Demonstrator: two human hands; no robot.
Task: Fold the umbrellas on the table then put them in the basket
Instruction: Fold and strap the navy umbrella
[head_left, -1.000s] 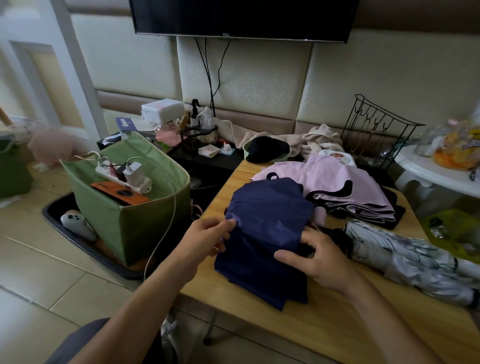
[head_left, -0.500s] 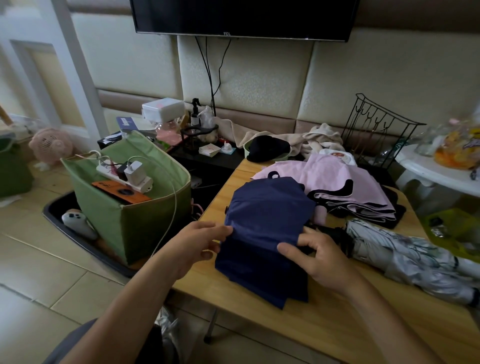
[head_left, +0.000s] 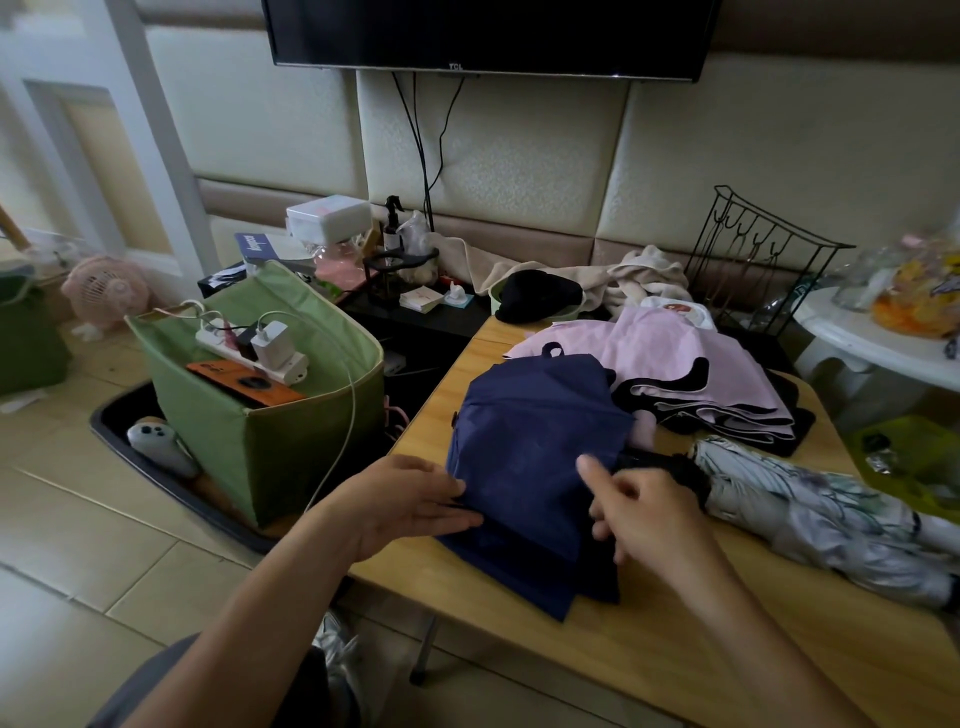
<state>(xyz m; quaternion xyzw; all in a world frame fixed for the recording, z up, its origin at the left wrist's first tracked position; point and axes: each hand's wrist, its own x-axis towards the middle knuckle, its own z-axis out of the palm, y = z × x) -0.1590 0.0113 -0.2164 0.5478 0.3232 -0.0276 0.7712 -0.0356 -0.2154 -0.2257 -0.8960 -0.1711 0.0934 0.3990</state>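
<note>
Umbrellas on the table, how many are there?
3. The navy umbrella lies at the near left under both hands, the pink umbrella lies behind it, and the white patterned umbrella lies to the right. More could be hidden under the fabric.

Room as seen from my seat. Ahead of me, a wall of padded cream panels (head_left: 498, 156) with brown bands carries a dark television (head_left: 488, 31), two cables hanging below it. A white door frame (head_left: 140, 130) stands at left. The floor (head_left: 78, 561) is pale beige tile. A low black side table (head_left: 415, 317) sits against the wall; a white round table (head_left: 862, 338) stands at right. Soft daylight, even.
</note>
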